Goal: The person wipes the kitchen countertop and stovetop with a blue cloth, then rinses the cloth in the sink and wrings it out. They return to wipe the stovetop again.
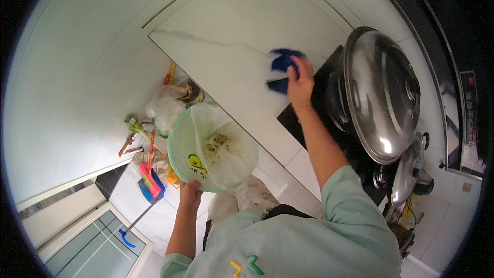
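My left hand (190,192) grips the rim of a pale green plastic bin (181,143). A thin translucent bag lines this bin, with brownish food scraps (219,143) at its bottom. The bin is tipped so its mouth faces up towards me, close against the front edge of the white countertop (216,69). Over on the counter, my right hand (301,85) presses a dark blue cloth (283,63) to the surface, left of the black stove top (320,85). Both hand and cloth are blurred. Part of the cloth lies under my fingers.
A large steel lid (380,96) covers a pan on the stove, with a second lidded pan (409,170) nearer me. Below left are a blue dustpan (158,187), a pink broom (148,177), spring onions (135,125), a white plastic bag (166,106) and a dark jar (195,92).
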{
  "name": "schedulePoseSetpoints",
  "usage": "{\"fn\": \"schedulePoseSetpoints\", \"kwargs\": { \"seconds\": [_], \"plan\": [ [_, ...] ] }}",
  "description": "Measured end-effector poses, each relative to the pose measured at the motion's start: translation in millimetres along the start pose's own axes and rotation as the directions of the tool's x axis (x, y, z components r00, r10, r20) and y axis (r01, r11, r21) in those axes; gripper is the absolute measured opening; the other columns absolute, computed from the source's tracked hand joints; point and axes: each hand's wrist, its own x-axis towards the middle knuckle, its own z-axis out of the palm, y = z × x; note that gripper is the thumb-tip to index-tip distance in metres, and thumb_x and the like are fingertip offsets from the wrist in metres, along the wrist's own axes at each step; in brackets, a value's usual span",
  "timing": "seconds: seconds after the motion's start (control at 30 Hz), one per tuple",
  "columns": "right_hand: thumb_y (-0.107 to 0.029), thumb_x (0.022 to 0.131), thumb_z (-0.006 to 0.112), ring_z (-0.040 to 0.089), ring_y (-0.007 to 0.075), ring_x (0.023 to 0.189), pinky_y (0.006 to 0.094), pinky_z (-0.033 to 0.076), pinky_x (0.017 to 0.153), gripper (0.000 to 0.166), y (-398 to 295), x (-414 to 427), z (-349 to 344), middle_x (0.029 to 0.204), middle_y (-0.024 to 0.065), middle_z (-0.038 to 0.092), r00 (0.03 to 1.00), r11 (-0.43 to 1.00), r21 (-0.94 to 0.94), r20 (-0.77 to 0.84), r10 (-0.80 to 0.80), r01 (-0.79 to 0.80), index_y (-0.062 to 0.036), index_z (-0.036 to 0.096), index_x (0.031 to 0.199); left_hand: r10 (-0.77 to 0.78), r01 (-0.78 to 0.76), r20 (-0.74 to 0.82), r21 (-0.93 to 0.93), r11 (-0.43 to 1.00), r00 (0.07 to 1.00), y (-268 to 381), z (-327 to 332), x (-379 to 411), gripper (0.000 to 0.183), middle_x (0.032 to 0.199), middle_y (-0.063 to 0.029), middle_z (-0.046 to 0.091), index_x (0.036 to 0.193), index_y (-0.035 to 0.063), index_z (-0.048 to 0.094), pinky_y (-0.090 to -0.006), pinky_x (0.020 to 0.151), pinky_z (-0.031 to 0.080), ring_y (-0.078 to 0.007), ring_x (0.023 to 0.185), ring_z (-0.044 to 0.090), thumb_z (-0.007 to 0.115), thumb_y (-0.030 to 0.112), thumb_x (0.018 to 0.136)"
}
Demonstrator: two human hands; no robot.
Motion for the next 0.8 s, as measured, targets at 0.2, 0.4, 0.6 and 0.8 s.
{"fn": "schedulePoseSetpoints", "kwargs": {
  "seconds": [0.2, 0.4, 0.6, 0.8],
  "plan": [
    [-0.02, 0.085, 0.061, 0.038, 0.0392, 0.125, 0.0479, 0.03, 0.107, 0.044, 25, 38, 47, 0.138, 0.0201, 0.042, 0.957, 0.829, -0.559, 0.251, 0.147, 0.019, -0.0115, 0.053, 0.127, 0.05, -0.055, -0.051, -0.102, 0.993, 0.997, 6, 14, 1, 0.068, 0.118, -0.0151, 0.055, 0.126, 0.0035, 0.042, -0.0425, 0.081, 0.056, -0.0328, 0.106, 0.059, 0.044, -0.011, 0.06],
    [-0.006, 0.074, 0.069, 0.047, 0.0378, 0.116, 0.0461, 0.038, 0.102, 0.032, -33, -39, 53, 0.122, 0.0114, 0.057, 0.802, 0.934, 0.115, 0.483, -0.35, 0.338, -0.0137, 0.065, 0.105, 0.052, -0.054, -0.012, -0.131, 0.99, 0.999, -15, 4, 8, 0.069, 0.117, -0.017, 0.057, 0.127, 0.0013, 0.042, -0.0427, 0.081, 0.057, -0.0343, 0.104, 0.06, 0.044, -0.011, 0.059],
    [-0.007, 0.074, 0.07, 0.046, 0.0382, 0.118, 0.0473, 0.036, 0.103, 0.034, -75, -93, -15, 0.122, 0.0129, 0.056, 0.79, 0.931, 0.363, 0.559, -0.253, 0.041, -0.0105, 0.065, 0.108, 0.025, -0.023, 0.008, -0.184, 0.983, 1.0, -30, 14, -8, 0.065, 0.119, -0.0181, 0.055, 0.128, -0.0005, 0.04, -0.0453, 0.084, 0.056, -0.0359, 0.106, 0.059, 0.043, -0.011, 0.063],
    [-0.004, 0.067, 0.074, 0.044, 0.0398, 0.118, 0.0499, 0.035, 0.103, 0.044, -62, -131, -49, 0.124, 0.014, 0.052, 0.801, 0.964, 0.067, 0.544, -0.251, 0.257, -0.0093, 0.063, 0.11, 0.005, -0.007, -0.006, -0.234, 0.972, 1.0, -56, 12, -14, 0.064, 0.12, -0.0173, 0.054, 0.128, 0.0, 0.04, -0.0477, 0.087, 0.053, -0.036, 0.109, 0.057, 0.044, -0.011, 0.065]
  ]
}}
